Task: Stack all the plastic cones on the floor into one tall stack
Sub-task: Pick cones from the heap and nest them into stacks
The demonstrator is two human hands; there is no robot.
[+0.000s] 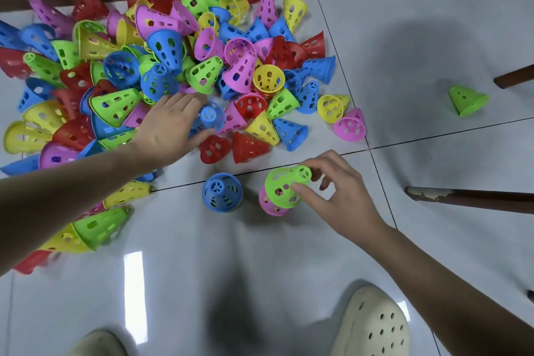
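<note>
- Right grip [332, 191] pinches a green cone [284, 186] between thumb and fingertips, holding it tilted on top of a pink cone [270, 205] that stands on the floor [289, 254].
- Left grip [170, 127] reaches into the near edge of the pile, its fingers curled round a blue cone [209, 117] whose narrow end faces the camera.
- Just left of the green-and-pink pair, a second blue cone [222, 192] stands upright alone on the tile.
- Behind both hands, the heap of cones [161, 66] in red, yellow, green, blue and pink sprawls over the white tiles, most lying on their sides.
- Well apart to the right, a lone green cone [468, 101] lies tilted on the floor.
- Two brown chair legs [474, 199] enter from the right edge.
- A cream perforated clog [372, 324] shows at the bottom, with another shoe [98, 344] partly visible to its left.
</note>
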